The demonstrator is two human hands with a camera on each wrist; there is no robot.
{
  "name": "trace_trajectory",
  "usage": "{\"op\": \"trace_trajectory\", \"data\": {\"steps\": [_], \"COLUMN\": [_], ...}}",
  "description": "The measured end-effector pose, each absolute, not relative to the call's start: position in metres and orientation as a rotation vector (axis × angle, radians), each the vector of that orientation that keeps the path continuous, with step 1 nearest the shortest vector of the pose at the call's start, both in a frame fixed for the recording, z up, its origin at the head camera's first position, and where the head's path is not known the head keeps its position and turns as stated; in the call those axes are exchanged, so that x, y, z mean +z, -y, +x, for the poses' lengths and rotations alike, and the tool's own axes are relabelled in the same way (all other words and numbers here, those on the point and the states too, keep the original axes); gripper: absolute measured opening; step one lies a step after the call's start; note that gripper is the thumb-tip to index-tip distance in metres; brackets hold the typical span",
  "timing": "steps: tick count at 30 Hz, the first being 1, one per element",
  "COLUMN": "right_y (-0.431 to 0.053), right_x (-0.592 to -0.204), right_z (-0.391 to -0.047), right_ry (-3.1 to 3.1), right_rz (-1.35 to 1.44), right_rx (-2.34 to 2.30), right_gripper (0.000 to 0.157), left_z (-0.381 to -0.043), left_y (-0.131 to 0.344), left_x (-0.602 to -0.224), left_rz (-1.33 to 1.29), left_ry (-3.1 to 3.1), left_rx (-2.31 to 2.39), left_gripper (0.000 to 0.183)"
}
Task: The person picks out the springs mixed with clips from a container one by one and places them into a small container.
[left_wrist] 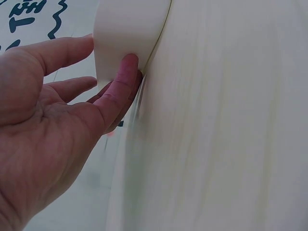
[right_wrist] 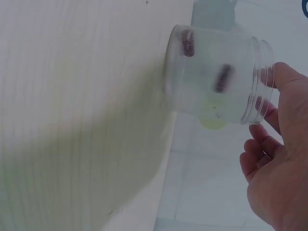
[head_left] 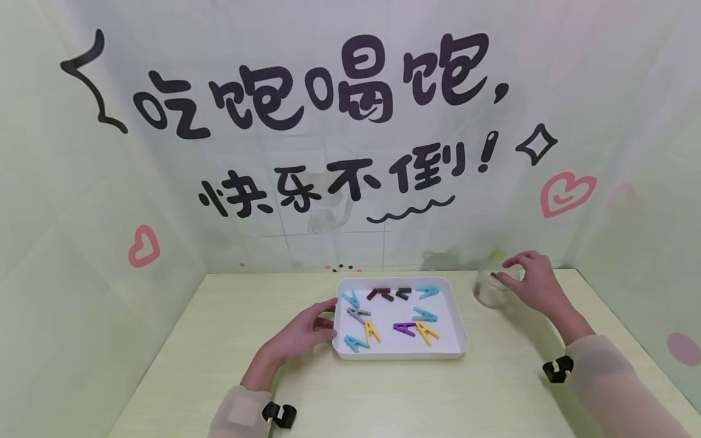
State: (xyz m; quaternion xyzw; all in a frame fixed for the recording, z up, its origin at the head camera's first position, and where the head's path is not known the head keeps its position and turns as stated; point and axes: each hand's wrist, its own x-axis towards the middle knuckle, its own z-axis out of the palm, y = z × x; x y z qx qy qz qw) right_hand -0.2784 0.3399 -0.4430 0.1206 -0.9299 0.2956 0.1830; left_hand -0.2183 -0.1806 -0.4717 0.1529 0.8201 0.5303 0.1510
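A white tray (head_left: 383, 354) holds blue, grey, yellow and purple clothespins (head_left: 404, 329), with several small dark ridged cylinders (head_left: 387, 297) near its far edge. The fingers of my left hand (head_left: 301, 331) rest against the tray's left side wall; in the left wrist view they touch the tray's outside (left_wrist: 127, 24). My right hand (head_left: 533, 280) is at the mouth of a clear jar (right_wrist: 207, 103), thumb and fingers apart. Inside the upright jar, one ridged cylinder (right_wrist: 187, 43) lies at the bottom. A second, blurred cylinder (right_wrist: 224, 78) hangs in mid-air between mouth and bottom.
The jar stands right of the tray on a pale wood-grain table (head_left: 339, 401), close to the back edge. A printed curtain (head_left: 350, 140) with black characters hangs behind and along both sides.
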Motion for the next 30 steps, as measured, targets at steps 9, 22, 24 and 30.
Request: {"op": "trace_trajectory", "data": {"steps": [9,22,24,30], "right_y": [-0.336,-0.313,-0.309,-0.296], "right_x": [-0.443,-0.432,-0.431,-0.423], "right_z": [-0.278,-0.282,-0.282,-0.287], "right_ry": [2.663,2.637,2.656,2.739], "right_rz": [0.288,0.465,0.481,0.578], "right_rx": [0.879,0.833,0.822,0.834], "right_gripper": [0.068,0.063,0.062,0.062], "left_z": [-0.217,-0.22,-0.22,-0.22], "left_y": [0.18,0.182,0.182,0.182], "left_x": [-0.471,-0.473,-0.473,-0.473], "left_rz": [0.411,0.449,0.447,0.439], "left_ry": [-2.369,-2.337,-2.343,-2.343], "left_rx": [1.514,1.54,1.535,1.533], "left_gripper": [0.07,0.07,0.07,0.07]}}
